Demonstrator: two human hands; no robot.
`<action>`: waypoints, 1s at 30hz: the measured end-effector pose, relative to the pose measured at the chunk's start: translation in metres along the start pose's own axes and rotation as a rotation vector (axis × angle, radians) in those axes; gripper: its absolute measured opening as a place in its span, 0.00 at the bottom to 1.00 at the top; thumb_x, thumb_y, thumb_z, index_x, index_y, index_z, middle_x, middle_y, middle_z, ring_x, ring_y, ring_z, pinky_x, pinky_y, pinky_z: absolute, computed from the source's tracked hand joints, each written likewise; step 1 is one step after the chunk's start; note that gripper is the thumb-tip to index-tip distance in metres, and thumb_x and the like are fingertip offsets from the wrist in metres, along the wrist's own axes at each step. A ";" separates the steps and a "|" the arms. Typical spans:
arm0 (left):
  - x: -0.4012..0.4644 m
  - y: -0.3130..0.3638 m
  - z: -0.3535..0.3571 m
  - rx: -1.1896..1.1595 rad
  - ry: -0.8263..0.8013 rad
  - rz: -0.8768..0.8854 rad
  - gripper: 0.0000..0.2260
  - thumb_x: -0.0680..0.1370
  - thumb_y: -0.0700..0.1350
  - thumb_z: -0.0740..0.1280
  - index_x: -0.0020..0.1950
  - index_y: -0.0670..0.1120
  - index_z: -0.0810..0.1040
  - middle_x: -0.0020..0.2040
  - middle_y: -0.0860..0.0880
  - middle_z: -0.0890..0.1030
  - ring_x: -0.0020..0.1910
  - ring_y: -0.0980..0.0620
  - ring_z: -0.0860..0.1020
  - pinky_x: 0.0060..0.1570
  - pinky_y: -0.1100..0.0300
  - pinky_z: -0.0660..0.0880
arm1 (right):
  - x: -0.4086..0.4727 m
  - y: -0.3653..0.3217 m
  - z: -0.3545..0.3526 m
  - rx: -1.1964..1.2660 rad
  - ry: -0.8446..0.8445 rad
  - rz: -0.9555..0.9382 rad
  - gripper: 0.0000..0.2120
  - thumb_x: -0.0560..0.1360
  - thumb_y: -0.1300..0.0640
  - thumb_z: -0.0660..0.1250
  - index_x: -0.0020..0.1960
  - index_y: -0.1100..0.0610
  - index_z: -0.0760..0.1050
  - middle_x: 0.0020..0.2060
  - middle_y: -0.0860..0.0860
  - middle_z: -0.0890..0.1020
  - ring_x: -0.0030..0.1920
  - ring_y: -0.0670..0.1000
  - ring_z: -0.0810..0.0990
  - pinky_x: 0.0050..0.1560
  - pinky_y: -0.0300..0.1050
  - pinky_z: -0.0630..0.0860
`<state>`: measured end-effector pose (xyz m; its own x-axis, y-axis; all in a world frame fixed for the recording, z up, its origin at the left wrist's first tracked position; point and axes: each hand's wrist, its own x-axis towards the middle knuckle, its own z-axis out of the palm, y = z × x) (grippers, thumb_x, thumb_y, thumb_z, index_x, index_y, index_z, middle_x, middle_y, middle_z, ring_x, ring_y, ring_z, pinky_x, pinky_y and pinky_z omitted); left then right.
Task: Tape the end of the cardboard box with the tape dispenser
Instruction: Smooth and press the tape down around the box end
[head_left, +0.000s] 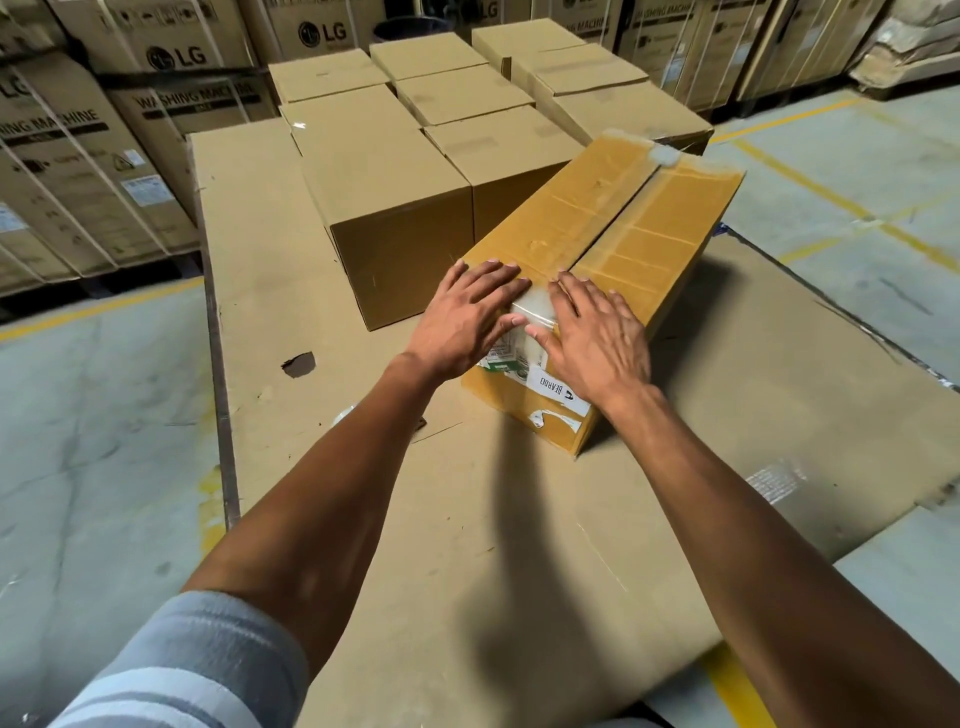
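Observation:
A long yellow-brown cardboard box (618, 228) lies on flattened cardboard, its near end facing me. Clear tape runs along its top seam and folds over the near end. My left hand (467, 317) lies flat on the near top corner, left of the seam, fingers spread. On the other side of the seam my right hand (592, 332) also presses flat, its thumb on the taped end face. A white label (558, 392) is stuck on the end face below my hands. No tape dispenser is in view.
Several plain brown boxes (395, 208) stand in rows right behind and left of the long box. A flattened cardboard sheet (322, 415) covers the floor under everything. Strapped washing machine cartons (78, 156) line the back and left. Concrete floor with yellow lines (810, 176) surrounds.

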<state>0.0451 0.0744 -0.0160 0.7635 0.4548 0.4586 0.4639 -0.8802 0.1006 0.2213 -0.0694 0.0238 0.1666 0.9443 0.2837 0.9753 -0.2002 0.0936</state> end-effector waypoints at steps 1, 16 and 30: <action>0.001 0.001 0.001 0.006 0.015 -0.009 0.27 0.89 0.63 0.54 0.84 0.51 0.69 0.84 0.47 0.70 0.85 0.45 0.64 0.84 0.38 0.55 | 0.001 -0.001 -0.001 0.001 -0.026 0.007 0.36 0.84 0.33 0.46 0.81 0.56 0.62 0.82 0.55 0.65 0.80 0.58 0.67 0.78 0.61 0.65; -0.003 -0.005 0.008 -0.060 0.044 -0.005 0.29 0.85 0.66 0.62 0.84 0.54 0.69 0.83 0.50 0.70 0.84 0.46 0.65 0.84 0.40 0.55 | -0.002 0.000 -0.005 0.005 -0.118 -0.011 0.39 0.82 0.33 0.55 0.84 0.56 0.56 0.83 0.53 0.60 0.83 0.55 0.60 0.82 0.59 0.58; -0.005 -0.008 0.016 -0.032 0.040 -0.003 0.31 0.84 0.66 0.63 0.84 0.56 0.67 0.84 0.50 0.69 0.85 0.44 0.63 0.84 0.37 0.53 | -0.001 -0.004 -0.003 -0.087 -0.141 0.009 0.49 0.76 0.32 0.68 0.85 0.56 0.52 0.84 0.53 0.58 0.84 0.55 0.58 0.81 0.58 0.59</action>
<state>0.0448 0.0809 -0.0333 0.7433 0.4518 0.4932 0.4506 -0.8832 0.1300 0.2170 -0.0698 0.0258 0.2003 0.9684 0.1488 0.9584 -0.2252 0.1754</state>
